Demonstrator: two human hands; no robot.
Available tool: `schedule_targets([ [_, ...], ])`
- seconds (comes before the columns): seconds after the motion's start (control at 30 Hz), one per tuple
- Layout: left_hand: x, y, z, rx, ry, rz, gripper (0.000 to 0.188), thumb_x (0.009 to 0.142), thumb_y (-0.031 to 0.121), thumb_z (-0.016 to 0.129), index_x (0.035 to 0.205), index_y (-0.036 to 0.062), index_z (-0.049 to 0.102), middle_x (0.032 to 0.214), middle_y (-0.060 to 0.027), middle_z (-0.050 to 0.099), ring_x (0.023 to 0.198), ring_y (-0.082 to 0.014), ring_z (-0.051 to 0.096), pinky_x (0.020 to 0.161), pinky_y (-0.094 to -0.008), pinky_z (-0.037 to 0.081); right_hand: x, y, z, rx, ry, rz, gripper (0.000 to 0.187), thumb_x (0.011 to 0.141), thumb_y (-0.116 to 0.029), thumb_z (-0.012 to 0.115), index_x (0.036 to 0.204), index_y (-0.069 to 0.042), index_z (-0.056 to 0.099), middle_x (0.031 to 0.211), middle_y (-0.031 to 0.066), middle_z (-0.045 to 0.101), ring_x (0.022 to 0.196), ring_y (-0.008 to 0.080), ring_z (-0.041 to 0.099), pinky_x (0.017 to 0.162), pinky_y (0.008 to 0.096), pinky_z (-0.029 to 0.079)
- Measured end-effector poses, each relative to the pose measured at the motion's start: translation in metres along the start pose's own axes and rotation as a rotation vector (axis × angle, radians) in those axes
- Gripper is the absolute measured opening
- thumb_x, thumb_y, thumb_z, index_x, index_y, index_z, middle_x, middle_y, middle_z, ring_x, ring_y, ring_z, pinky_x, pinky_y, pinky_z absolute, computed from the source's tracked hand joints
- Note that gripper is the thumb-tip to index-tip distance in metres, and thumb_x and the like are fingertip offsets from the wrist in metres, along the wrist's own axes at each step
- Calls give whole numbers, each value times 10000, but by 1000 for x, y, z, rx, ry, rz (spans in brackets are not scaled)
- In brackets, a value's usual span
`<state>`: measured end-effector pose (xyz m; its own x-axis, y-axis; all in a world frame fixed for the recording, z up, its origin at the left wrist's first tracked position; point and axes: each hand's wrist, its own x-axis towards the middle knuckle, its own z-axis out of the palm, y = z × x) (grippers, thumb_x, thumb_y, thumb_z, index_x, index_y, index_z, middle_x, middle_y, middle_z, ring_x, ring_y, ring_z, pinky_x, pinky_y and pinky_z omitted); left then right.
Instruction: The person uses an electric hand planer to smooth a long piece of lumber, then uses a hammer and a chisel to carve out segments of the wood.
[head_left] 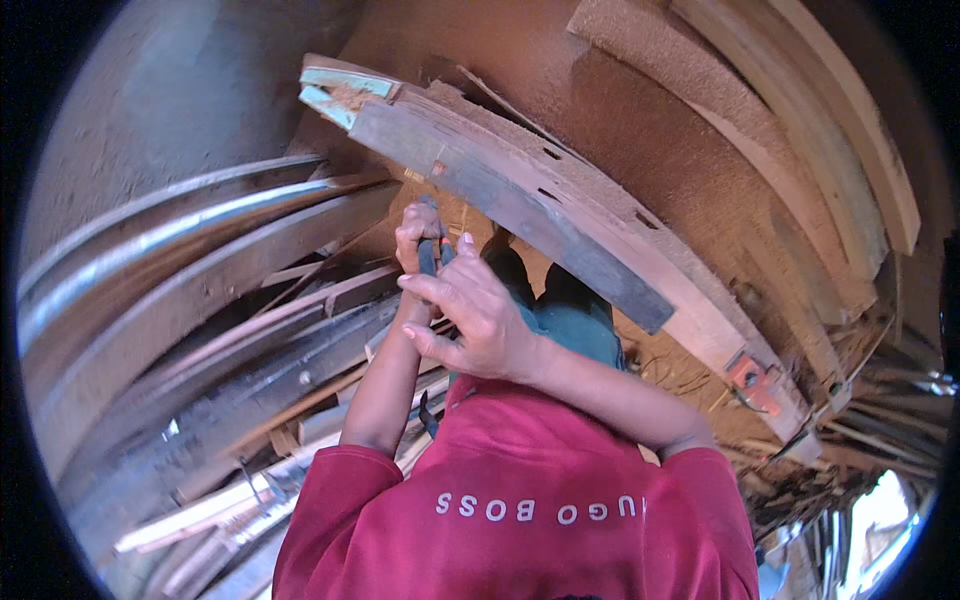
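My left hand (412, 236) is closed around a dark, narrow tool (428, 258) with a small orange spot; its exact kind is hidden by the fingers. My right hand (482, 305) is beside it, crossing in front of my left wrist. Its thumb and fingers are spread, and the fingertips reach close to the tool; whether they touch it I cannot tell. Just beyond both hands lies a long wooden beam (690, 290) with several dark slots cut in its top. A grey board (520, 215) runs along the beam's near side.
Curved-looking planks (720, 120) lie at the far right on the brown, dusty floor (500, 60). To the left are stacked long boards and metal lengths (180, 250). An orange-red piece (752, 382) sits at the beam's right end, and pale green wood (345, 85) at its left.
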<state>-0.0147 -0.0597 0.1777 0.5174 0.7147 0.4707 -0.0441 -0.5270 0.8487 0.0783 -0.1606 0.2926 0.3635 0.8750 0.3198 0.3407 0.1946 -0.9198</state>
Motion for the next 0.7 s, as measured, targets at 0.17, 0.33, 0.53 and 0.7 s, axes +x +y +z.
schedule_targets([
  [0.17,42,-34,5,-110,-172,-35,408,804,-9,679,1017,129,360,874,-32,386,785,-179,355,722,-365,345,36,50,41,148,283,8,345,825,-91,733,1133,19,622,729,84,541,616,233,547,580,365,447],
  [0.33,53,-41,5,28,-282,-286,407,787,-66,653,1011,131,376,901,-21,377,828,-174,361,803,-359,360,57,77,45,229,400,64,273,810,-54,721,1062,22,648,715,82,548,574,227,547,550,357,444],
  [0.53,70,-37,10,209,-410,-395,369,804,-76,635,959,117,361,843,-12,353,767,-158,331,803,-351,366,64,88,47,217,531,110,266,816,-69,715,1057,18,644,745,83,570,603,233,577,577,361,484],
  [0.7,67,-52,13,91,-386,-395,342,825,-67,625,938,111,356,827,-13,359,761,-160,342,787,-345,367,69,80,31,42,569,262,194,809,-196,752,926,-61,677,878,94,608,844,273,607,818,444,504],
])
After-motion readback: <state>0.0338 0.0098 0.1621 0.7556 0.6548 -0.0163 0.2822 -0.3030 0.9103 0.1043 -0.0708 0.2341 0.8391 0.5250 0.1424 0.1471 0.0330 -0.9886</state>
